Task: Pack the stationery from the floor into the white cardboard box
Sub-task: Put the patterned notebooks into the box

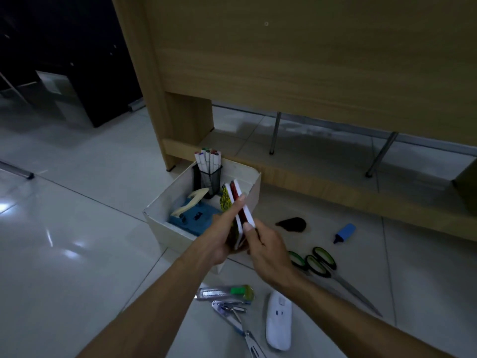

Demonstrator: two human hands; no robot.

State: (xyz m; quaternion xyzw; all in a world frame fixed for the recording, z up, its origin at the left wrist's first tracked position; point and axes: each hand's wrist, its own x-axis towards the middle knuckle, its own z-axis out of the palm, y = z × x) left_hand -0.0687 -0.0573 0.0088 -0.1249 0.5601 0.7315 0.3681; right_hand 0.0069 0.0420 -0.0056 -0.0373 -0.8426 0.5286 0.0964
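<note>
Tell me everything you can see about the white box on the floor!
The white box is an open cardboard box with no lid, sitting on the shiny tiled floor next to a wooden desk. Its walls look thin and plain. Inside, a black mesh cup full of markers stands in the far corner, and a blue block lies on the bottom with a pale curved thing on top. Two hands hold small notebooks over its near right side.

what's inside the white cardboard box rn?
In the white cardboard box: a black mesh cup of white markers, a blue block, a cream curved piece. Both hands and their small books cover the right side.
</note>
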